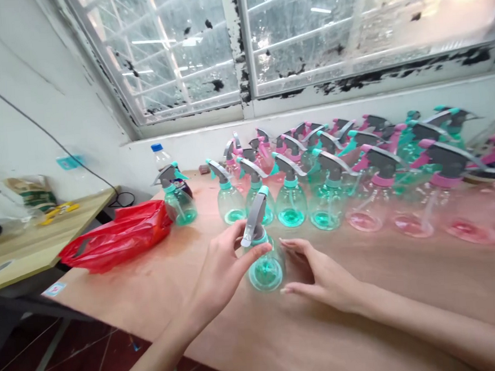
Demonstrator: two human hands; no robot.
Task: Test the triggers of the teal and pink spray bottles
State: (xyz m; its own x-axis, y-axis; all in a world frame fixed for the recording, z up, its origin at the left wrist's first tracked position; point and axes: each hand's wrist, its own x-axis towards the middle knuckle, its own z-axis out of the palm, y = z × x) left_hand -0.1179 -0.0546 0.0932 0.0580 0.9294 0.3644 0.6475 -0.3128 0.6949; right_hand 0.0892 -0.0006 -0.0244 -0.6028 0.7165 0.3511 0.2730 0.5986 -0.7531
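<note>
A clear green spray bottle (265,272) with a grey trigger head stands at the middle of the table, tilted slightly in view. My left hand (225,266) has its thumb and fingers around the neck, just under the trigger. To the right of the same bottle is my right hand (317,271), its thumb and fingers apart and curved toward the bottle's side, with nothing between them. Right behind stand more green spray bottles, one of them (291,205) directly beyond my hands.
Rows of green and pink spray bottles (384,198) line the back and right of the wooden table (154,299). On the left lie a red plastic bag (124,236) and a separate green spray bottle (181,207). A blue-capped bottle (159,155) stands by the wall under the window.
</note>
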